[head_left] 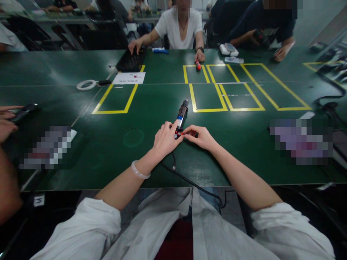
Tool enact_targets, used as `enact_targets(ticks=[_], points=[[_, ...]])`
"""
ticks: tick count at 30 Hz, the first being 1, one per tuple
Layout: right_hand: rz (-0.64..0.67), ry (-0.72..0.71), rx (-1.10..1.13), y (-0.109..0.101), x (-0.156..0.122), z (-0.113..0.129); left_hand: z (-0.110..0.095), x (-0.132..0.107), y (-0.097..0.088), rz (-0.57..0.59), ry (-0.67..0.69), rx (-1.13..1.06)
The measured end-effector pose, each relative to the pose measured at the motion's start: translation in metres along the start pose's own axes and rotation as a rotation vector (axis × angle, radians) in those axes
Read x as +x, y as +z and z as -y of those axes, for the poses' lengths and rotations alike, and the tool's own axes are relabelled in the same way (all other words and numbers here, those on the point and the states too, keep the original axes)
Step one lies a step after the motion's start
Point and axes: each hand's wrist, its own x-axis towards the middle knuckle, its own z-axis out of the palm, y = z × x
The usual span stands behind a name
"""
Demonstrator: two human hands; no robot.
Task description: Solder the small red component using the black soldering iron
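Note:
A slim black electric screwdriver (183, 110) with a blue and silver label lies on the green table, its tip pointing away from me. My left hand (167, 139) is closed over its near end, the index finger stretched along the label. At that same end, small red parts (178, 134) show between my hands. Thumb and index finger of my right hand (200, 136) pinch at the red part from the right. What exactly they grip is too small to make out. A black cord (187, 179) with a small ring terminal (174, 168) trails below toward the table's front edge.
Yellow tape frames (208, 110) mark the table ahead. A white sheet (129, 78), a coiled white cable (86, 85) and a black tray (131, 60) sit at far left. Across from me, a person's hand touches a small red object (198, 66). Blurred-out items lie at both sides.

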Motion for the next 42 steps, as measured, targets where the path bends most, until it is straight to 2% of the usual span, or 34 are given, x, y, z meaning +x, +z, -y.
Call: enact_targets(ticks=[6, 11, 16, 25, 30, 33, 38, 39, 42], points=[[-0.002, 0.006, 0.024, 0.002, 0.001, -0.006, 0.004, 0.001, -0.004, 0.016, 0.024, 0.036], [-0.013, 0.046, 0.010, -0.001, 0.001, -0.008, 0.026, 0.006, -0.009, 0.034, 0.002, 0.094], [-0.013, 0.052, 0.003, -0.002, 0.000, -0.007, 0.072, 0.014, -0.018, 0.041, -0.113, 0.114], [0.002, 0.041, -0.005, -0.001, -0.001, -0.014, 0.187, 0.024, -0.043, 0.054, -0.401, 0.171], [0.009, 0.052, -0.002, -0.002, -0.001, -0.013, 0.237, 0.022, -0.055, 0.086, -0.511, 0.237], [0.011, 0.058, 0.000, -0.002, 0.000, -0.010, 0.259, 0.021, -0.062, 0.079, -0.587, 0.265], [0.007, 0.039, 0.012, 0.000, 0.001, -0.010, 0.284, 0.019, -0.079, 0.226, -0.661, 0.276], [0.007, 0.036, 0.010, 0.000, 0.001, -0.010, 0.286, 0.018, -0.081, 0.227, -0.658, 0.293], [0.013, 0.036, 0.008, 0.001, 0.001, -0.012, 0.282, 0.012, -0.083, 0.135, -0.606, 0.377]])
